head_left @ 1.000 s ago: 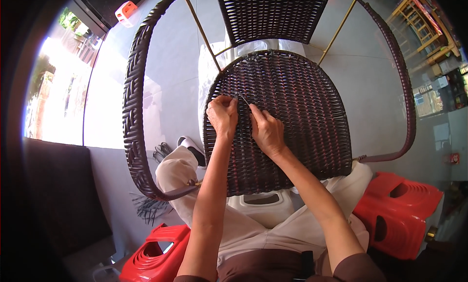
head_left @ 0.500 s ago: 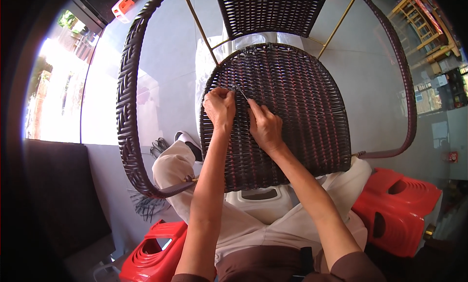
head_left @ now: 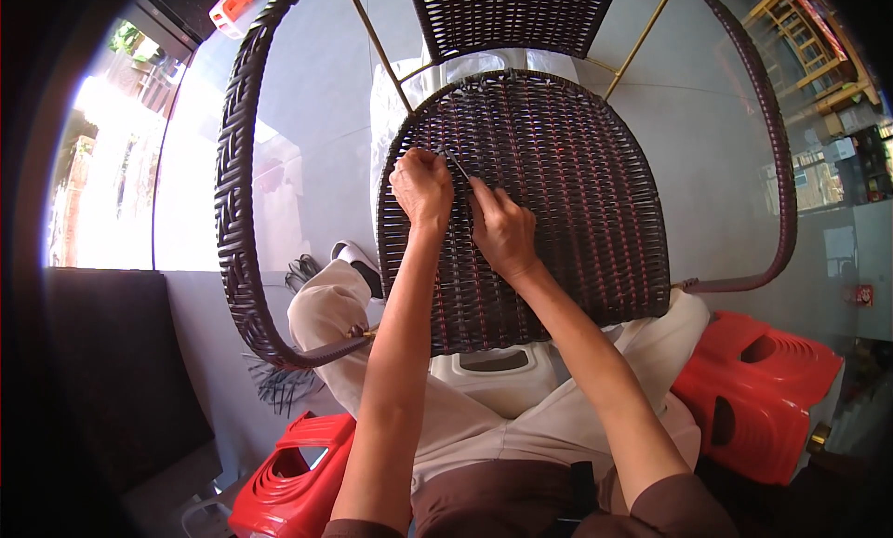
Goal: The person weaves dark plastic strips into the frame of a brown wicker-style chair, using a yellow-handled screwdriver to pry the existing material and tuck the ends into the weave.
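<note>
Head view, clock read from mid-seat. Red stool [head_left: 763,389] at 4, second red stool [head_left: 339,433] at 7, white stool [head_left: 512,389] at 6 between the knees. Black strips [head_left: 284,385] lie at 8, with a shoe [head_left: 352,252] a bit above them. Armrests close off 9 and 3: left armrest [head_left: 240,166], right armrest [head_left: 784,166]. Both forearms come up from 6 and hide part of the seat's near edge.

Left hand [head_left: 421,186] is toward 10 on the seat, fingers curled and pressed together; can't tell what is pinched, the fingers cover it. Right hand [head_left: 502,229] is just left of centre, pinching a thin dark rod [head_left: 460,169], index along it, tip pointing to 10, near the left fingertips.

Seat [head_left: 577,203] is centre frame, near edge over the thighs: dark brown weave with reddish lines running 12 to 6, rounded at 12. Left strip by the hands looks gappier. Backrest [head_left: 512,22] sits at 12, same dark weave, brass-coloured struts either side.

Floor [head_left: 316,147] is grey tile, glare toward 9. Bright opening [head_left: 116,185] at 9, dark panel [head_left: 121,352] at 8, orange stool [head_left: 231,11] at 10, wooden frame [head_left: 811,54] at 2.
</note>
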The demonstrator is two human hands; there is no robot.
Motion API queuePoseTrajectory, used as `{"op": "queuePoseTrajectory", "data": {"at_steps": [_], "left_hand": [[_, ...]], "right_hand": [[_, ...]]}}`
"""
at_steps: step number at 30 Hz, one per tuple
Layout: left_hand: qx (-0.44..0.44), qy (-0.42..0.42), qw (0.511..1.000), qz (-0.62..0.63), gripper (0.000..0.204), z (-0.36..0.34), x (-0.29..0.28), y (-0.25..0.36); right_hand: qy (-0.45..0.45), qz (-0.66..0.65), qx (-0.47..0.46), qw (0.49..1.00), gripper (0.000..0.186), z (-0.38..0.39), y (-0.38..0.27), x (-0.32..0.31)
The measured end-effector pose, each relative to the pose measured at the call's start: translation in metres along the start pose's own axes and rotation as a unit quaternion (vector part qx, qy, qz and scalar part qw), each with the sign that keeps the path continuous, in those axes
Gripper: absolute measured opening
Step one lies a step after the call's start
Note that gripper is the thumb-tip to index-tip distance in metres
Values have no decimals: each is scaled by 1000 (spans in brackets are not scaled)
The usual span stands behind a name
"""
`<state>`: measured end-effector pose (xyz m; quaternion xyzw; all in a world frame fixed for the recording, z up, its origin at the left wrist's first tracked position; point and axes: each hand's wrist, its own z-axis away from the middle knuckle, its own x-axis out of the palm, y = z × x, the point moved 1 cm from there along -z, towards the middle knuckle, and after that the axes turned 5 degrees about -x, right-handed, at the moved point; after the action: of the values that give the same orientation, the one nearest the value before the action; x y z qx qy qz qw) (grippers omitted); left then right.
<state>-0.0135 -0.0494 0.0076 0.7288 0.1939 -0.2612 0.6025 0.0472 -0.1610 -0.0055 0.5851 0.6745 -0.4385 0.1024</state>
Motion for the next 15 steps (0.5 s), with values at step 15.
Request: {"op": "queuePoseTrajectory", "data": {"at_steps": [15], "left_hand": [[-77,-41,996,11,22,14,-18,11]], "right_hand": [[-7,-3,13,1000,25,0,0,0]]}}
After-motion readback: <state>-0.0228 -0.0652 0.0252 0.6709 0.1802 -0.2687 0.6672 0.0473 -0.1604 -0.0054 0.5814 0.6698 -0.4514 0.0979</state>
